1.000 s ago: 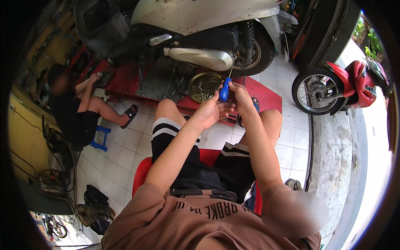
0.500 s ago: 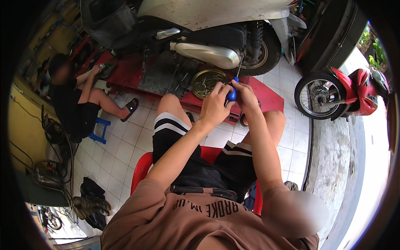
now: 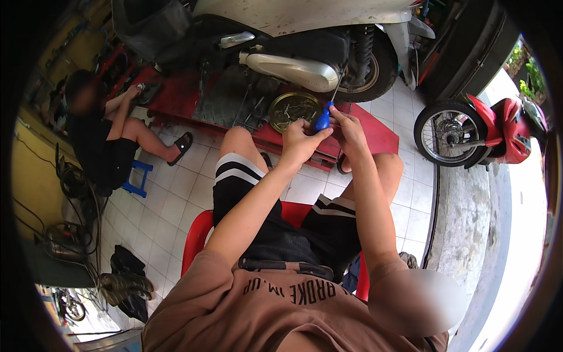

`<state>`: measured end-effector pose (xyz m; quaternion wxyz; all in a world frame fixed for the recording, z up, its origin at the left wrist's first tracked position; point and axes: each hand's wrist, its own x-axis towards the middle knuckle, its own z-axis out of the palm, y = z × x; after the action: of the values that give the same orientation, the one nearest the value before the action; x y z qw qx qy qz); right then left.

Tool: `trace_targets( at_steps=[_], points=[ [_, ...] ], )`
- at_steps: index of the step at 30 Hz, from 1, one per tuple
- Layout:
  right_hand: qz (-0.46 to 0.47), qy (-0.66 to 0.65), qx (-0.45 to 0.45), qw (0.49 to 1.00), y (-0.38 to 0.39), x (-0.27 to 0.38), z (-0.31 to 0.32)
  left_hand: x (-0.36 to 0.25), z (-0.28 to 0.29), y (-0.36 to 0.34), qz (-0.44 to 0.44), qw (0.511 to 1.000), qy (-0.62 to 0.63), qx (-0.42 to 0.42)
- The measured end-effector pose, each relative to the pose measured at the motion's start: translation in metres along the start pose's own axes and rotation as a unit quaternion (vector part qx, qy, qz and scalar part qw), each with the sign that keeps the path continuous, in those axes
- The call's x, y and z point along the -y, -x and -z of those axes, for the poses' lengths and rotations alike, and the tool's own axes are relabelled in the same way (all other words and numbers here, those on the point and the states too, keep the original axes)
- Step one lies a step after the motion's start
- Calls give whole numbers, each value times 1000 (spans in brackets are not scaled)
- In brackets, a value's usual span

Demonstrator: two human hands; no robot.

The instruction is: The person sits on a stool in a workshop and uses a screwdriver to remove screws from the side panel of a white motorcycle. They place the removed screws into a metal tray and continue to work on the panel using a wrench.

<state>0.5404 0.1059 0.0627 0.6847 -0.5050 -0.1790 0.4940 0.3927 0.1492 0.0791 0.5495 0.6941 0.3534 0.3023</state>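
Screwdriver [image 3: 321, 120] — bulbous and blue-handled, slim-shafted.

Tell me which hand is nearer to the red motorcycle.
Right. The right hand is left of the red motorcycle, at the blue screwdriver handle; the left hand is farther left, on that handle's other side.

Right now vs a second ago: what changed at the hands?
The left hand was open, fingers spread; now its fingers are curled in beside the handle of the blue-handled screwdriver. Whether it grips is unclear. The view shifted slightly.

Unchanged: right hand holding the screwdriver near the shaft; scooter and round tray in place.
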Motion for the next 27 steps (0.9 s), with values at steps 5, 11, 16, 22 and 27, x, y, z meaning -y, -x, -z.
trace_targets(
  at_steps=[5,11,16,22,27],
  points=[
    [14,51,9,999,-1,-3,-2,-7,0,7,-311,914,-243,-93],
    [10,-45,40,998,5,2,-7,13,-4,2,40,988,79,126],
    [-21,-47,60,997,7,3,-8,12,-9,10,198,880,402,158],
    [-17,18,-16,1000,6,4,-6,-6,-2,10,-99,988,-116,2],
    [19,47,-24,998,6,5,-7,-4,1,9,-293,902,-312,-53]
  ],
)
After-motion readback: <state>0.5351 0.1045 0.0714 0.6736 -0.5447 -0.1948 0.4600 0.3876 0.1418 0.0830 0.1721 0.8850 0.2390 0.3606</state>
